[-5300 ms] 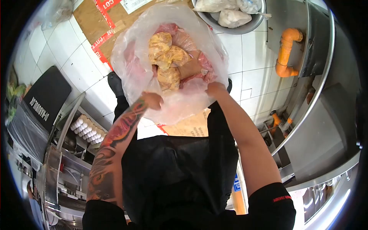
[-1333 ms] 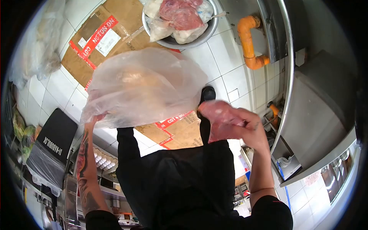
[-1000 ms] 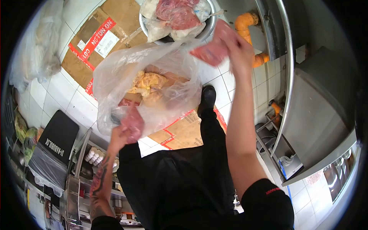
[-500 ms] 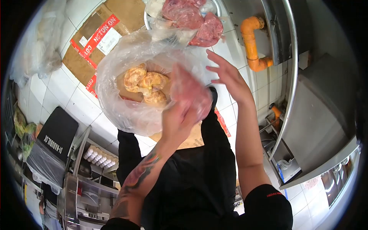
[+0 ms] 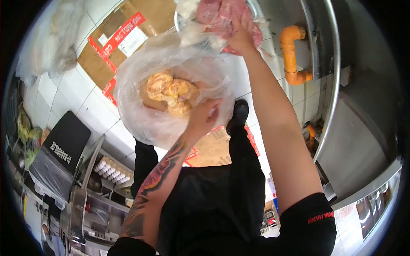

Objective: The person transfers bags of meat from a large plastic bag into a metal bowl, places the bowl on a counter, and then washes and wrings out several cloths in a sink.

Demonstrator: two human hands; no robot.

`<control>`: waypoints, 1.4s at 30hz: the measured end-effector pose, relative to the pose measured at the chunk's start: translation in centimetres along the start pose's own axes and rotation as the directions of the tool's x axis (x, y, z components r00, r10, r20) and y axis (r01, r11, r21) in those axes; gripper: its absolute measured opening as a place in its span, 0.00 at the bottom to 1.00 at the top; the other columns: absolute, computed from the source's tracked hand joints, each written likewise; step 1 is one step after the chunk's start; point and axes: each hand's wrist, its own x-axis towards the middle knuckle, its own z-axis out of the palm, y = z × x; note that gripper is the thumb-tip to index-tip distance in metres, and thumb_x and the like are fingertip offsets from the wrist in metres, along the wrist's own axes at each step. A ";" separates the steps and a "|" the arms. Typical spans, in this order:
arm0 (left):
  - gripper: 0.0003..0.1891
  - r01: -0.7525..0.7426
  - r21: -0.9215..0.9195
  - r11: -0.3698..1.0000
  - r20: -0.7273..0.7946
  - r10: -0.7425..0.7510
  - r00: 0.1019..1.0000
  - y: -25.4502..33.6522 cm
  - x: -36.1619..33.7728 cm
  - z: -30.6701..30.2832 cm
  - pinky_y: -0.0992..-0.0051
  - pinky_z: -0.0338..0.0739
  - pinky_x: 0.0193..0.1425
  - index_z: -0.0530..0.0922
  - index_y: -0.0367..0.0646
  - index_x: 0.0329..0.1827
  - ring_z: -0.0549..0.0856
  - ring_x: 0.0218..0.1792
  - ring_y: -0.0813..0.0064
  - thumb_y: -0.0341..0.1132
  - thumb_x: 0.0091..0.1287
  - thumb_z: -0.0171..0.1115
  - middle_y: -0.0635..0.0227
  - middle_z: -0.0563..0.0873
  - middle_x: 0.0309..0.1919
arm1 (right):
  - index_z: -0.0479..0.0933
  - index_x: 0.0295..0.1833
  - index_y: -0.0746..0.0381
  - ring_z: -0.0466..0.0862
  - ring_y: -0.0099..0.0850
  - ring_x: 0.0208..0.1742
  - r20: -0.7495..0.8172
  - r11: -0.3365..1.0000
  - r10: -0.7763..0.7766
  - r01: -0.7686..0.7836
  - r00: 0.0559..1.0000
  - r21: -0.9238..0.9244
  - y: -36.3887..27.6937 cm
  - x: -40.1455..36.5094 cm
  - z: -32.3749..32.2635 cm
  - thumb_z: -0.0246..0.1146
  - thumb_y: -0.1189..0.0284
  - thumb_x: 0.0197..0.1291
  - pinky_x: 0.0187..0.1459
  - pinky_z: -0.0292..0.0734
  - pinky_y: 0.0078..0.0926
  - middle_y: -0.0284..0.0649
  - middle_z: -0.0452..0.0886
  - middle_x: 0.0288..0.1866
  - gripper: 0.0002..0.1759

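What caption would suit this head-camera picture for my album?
Left hand holds a clear plastic bag of yellowish meat pieces while right hand rests on red meat in a metal bowl.

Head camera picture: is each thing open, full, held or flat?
plastic bag, open, held up by its rim.
left hand, gripping the bag's rim.
yellow meat pieces, lying inside the bag.
metal bowl, piled with red meat.
right hand, resting on that red meat.
cardboard, flattened on the floor.

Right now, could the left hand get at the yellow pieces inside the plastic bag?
Probably yes. The left hand grips the plastic bag at its open mouth, beside the yellow pieces, and nothing covers them. It would have to release the rim, though; the right hand is at the bowl.
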 end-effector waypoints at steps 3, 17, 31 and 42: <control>0.15 0.082 0.456 0.886 0.099 -0.142 0.985 -7.2 -5.9 -4.7 0.54 0.78 0.55 0.84 0.45 0.53 0.83 0.47 0.52 0.27 0.62 0.62 0.56 0.84 0.47 | 0.79 0.61 0.64 0.84 0.33 0.55 -0.709 0.969 -0.238 0.109 0.664 -0.223 -1.6 -1.7 3.9 0.65 0.66 0.67 0.52 0.78 0.30 0.45 0.84 0.58 0.20; 0.33 0.097 0.850 0.517 0.490 -0.846 0.211 -16.3 -16.9 -10.0 0.52 0.78 0.59 0.88 0.45 0.52 0.87 0.53 0.52 0.66 0.69 0.52 0.53 0.89 0.50 | 0.82 0.62 0.57 0.83 0.41 0.63 0.900 0.817 0.353 0.385 0.256 -0.430 -6.2 -30.5 27.0 0.63 0.62 0.62 0.58 0.77 0.58 0.45 0.83 0.64 0.23; 0.15 0.366 0.727 0.581 0.335 -0.766 0.549 -25.3 -16.5 -18.5 0.60 0.83 0.42 0.83 0.51 0.54 0.89 0.40 0.59 0.46 0.72 0.56 0.58 0.89 0.39 | 0.80 0.53 0.56 0.79 0.45 0.56 0.192 0.770 -0.374 0.419 0.908 -0.481 1.1 -28.6 34.5 0.61 0.65 0.59 0.67 0.58 0.75 0.45 0.79 0.49 0.16; 0.13 0.282 0.781 0.557 -0.082 -0.356 0.931 -26.6 -10.6 -13.3 0.61 0.83 0.45 0.84 0.48 0.52 0.88 0.44 0.58 0.36 0.68 0.59 0.60 0.89 0.43 | 0.83 0.55 0.52 0.86 0.37 0.51 0.370 0.988 -0.129 0.151 0.920 -0.032 -3.5 -26.6 16.5 0.71 0.76 0.50 0.63 0.73 0.38 0.39 0.87 0.49 0.23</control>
